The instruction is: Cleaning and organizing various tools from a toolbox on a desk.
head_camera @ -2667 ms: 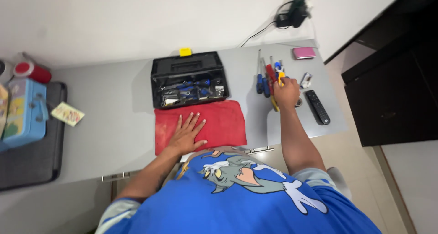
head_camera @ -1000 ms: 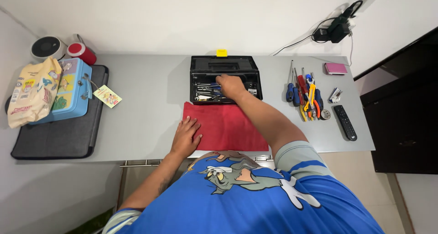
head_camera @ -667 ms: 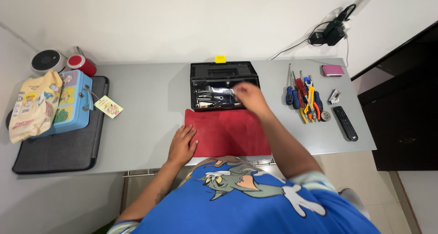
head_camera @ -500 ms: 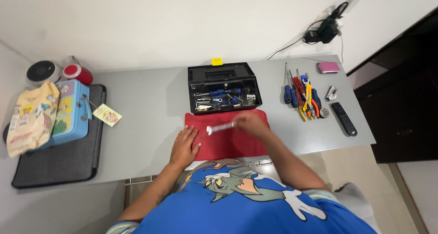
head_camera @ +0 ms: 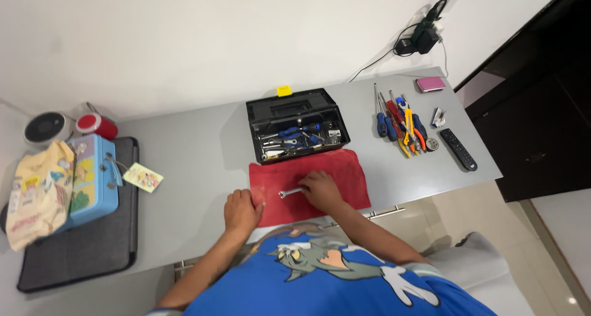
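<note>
Left hand (head_camera: 241,210) lies palm down on the red cloth's (head_camera: 345,168) left edge, fingers loose, gripping nothing; it pins the cloth near the table's (head_camera: 197,156) front edge. The small spanner (head_camera: 289,193) lies flat mid-cloth, open end leftwards. Right hand (head_camera: 321,189) curls over its right end; cannot tell if the fingers actually pinch it. Judgement: keep the left palm down so the cloth doesn't creep, and lay the spanner square to the cloth edge. Open black toolbox (head_camera: 297,124) sits just behind; the screwdriver row (head_camera: 397,116) lies towards the right edge.
</note>
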